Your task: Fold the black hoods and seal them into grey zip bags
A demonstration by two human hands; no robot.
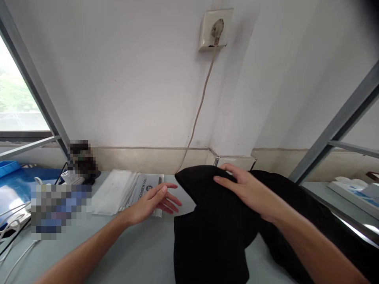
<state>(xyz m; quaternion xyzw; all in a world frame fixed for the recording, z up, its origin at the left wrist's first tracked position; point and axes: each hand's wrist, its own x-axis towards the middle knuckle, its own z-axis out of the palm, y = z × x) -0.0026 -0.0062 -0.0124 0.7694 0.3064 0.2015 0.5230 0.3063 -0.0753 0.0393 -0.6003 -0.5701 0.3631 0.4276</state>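
Note:
A black cloth piece (213, 228) with a notch in its left edge stands out in the lower middle of the head view. My right hand (241, 185) grips its upper part, thumb on the near side and fingers behind. Just left of the cloth, my left hand (156, 201) is held with its fingers apart and nothing in them. Under and behind that hand lie flat plastic bags (114, 191), one of them a printed bag (145, 188) with dark lettering. More black fabric (284, 197) lies to the right, beneath my right forearm.
The grey-green table (133, 252) meets a wall with a socket (216, 29) and hanging cable (199, 106). Cables and a blue tray (8, 167) are at the left. Metal posts rise on both sides. A white-and-blue package (355, 193) lies at the right.

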